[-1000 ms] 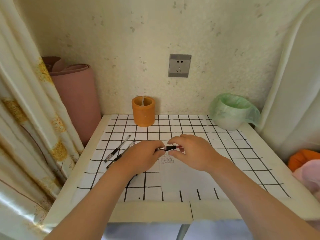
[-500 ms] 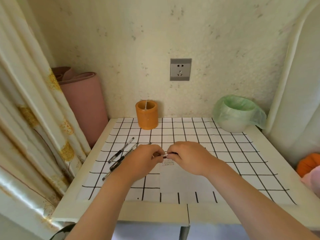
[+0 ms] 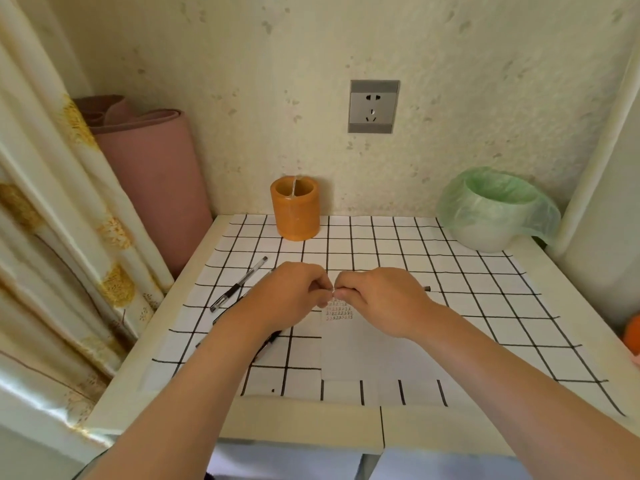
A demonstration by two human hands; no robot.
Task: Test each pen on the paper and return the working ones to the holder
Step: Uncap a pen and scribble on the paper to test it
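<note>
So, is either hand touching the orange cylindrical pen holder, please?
No, the left hand and right hand pinch a dark-ended pen over the white paper, clear of the orange holder.

The holder (image 3: 295, 213) is orange. The table cover (image 3: 398, 258) is white with black lines that make squares. The paper (image 3: 346, 355) is white with tiny red marks at the top. The pen (image 3: 239, 284) is clear with black parts. The curtain (image 3: 52, 202) is cream with yellow flowers. The roll (image 3: 152, 174) is pink. The bag (image 3: 498, 206) is light green. The socket (image 3: 373, 106) is grey.
</note>
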